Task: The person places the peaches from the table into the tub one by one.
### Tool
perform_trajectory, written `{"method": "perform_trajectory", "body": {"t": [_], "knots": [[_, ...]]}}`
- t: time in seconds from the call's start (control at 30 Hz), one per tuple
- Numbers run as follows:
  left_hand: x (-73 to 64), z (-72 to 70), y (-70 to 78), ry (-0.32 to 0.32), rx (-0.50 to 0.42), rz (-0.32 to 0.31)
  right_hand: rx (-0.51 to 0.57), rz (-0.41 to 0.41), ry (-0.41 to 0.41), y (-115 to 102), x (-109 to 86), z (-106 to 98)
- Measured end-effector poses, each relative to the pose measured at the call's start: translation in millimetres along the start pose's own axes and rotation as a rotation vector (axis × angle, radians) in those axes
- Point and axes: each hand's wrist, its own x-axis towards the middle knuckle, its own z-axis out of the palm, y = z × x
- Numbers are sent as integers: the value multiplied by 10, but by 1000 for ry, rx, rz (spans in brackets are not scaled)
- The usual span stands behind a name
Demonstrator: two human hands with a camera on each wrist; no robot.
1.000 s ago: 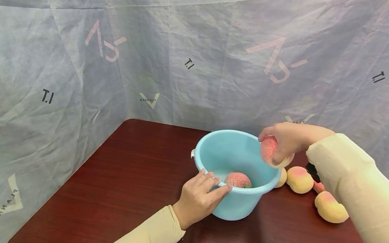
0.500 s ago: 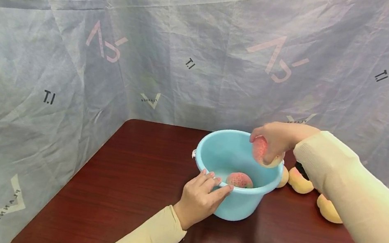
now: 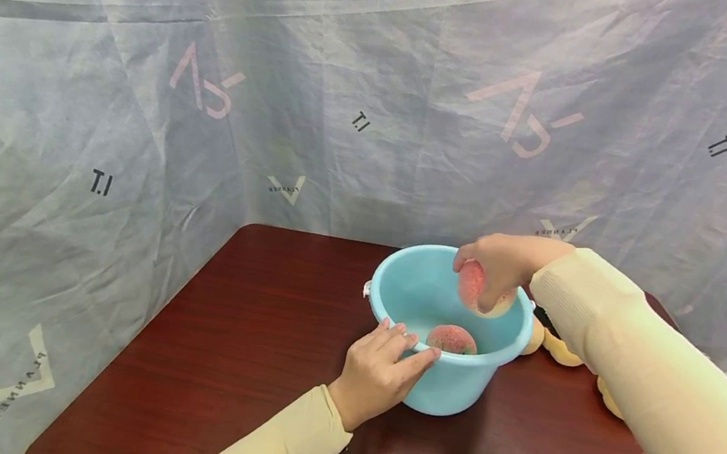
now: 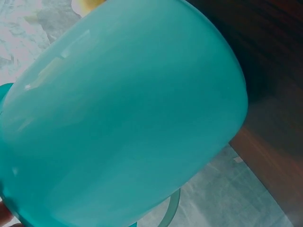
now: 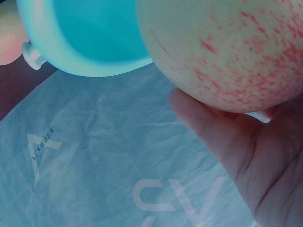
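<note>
A light-blue bucket (image 3: 446,382) stands upright on the table. My left hand (image 3: 378,369) grips its near rim, fingers over the edge; in the left wrist view the bucket's wall (image 4: 128,113) fills most of the picture. My right hand (image 3: 504,266) holds a pale peach with red speckles (image 3: 471,282) over the bucket's opening at the right side. In the right wrist view this peach (image 5: 222,52) sits between thumb and fingers, the bucket's inside (image 5: 102,28) behind it. Another reddish peach (image 3: 452,339) lies inside the bucket, its lower part hidden by the near rim.
Several yellow-pink peaches (image 3: 558,350) lie on the dark red table (image 3: 264,337) right of the bucket, partly hidden by the right sleeve (image 3: 636,374). A grey printed sheet (image 3: 353,101) hangs behind and to the left of the table.
My right hand has moved left with the peach, from the bucket's right rim to over its opening, and slightly lower. The left hand has kept its grip on the rim.
</note>
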Motion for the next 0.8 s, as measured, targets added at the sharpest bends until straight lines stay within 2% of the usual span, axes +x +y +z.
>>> {"method": "perform_trajectory", "body": {"t": [0.27, 0.8], "knots": [[-3, 6, 7, 1, 6, -1, -92, -28, 9, -87, 89, -25], [2, -5, 12, -17, 8, 1, -83, -23, -17, -217, 203, -10]]}}
